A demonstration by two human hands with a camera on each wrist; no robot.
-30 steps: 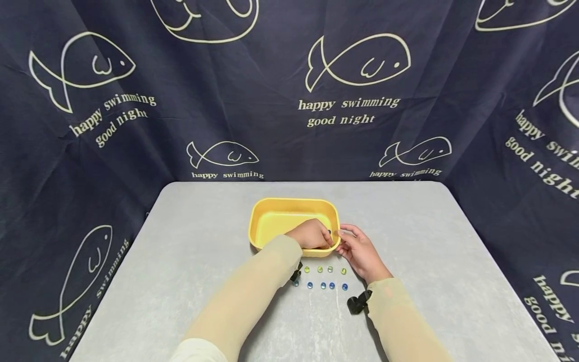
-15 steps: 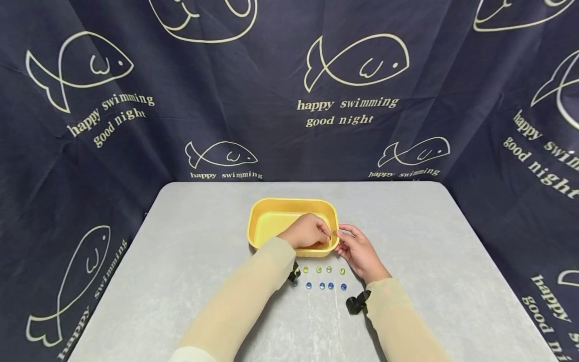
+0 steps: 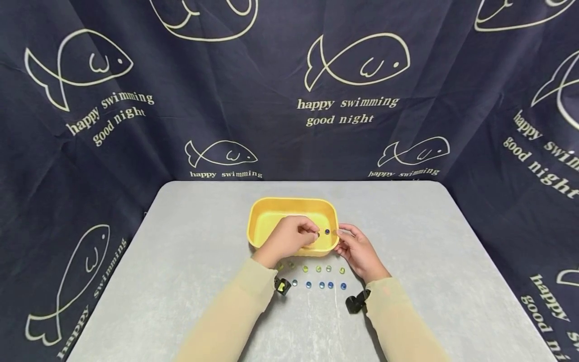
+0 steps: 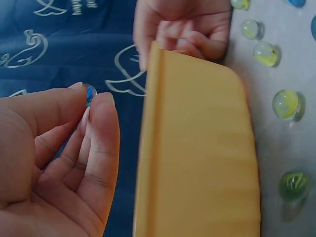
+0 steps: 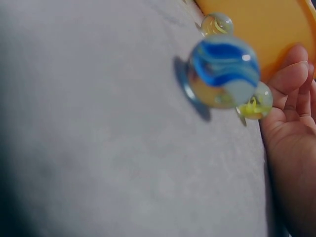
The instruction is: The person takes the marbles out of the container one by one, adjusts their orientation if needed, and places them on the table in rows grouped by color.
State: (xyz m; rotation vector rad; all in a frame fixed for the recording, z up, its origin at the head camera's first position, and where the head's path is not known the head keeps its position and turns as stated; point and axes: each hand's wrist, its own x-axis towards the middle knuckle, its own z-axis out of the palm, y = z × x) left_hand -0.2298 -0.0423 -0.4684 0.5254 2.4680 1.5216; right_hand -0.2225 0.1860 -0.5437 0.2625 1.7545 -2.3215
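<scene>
My left hand [image 3: 291, 236] is over the yellow tub [image 3: 294, 201], pinching a blue-swirled glass marble [image 4: 91, 95] between thumb and forefinger. A dark blue marble [image 3: 327, 232] lies inside the tub near its right end. At that end my right hand [image 3: 359, 251] holds the tub's wall, thumb at the rim and the other fingers outside. In front of the tub, yellow-green marbles [image 3: 318, 269] form a row. A second row of blue marbles [image 3: 321, 285] lies nearer to me. One large blue-swirled marble [image 5: 224, 69] shows close up in the right wrist view.
Everything stands on a grey table [image 3: 398, 216]. A dark blue curtain [image 3: 280, 65] with fish drawings and lettering hangs behind it and at both sides. Black wrist cameras [image 3: 357, 302] sit on both wrists, the left one near the marble rows.
My left hand has drawn back leftward from the tub's right end, now with a marble at its fingertips. More of the yellow-green row shows at the left. The right hand has stayed at the rim.
</scene>
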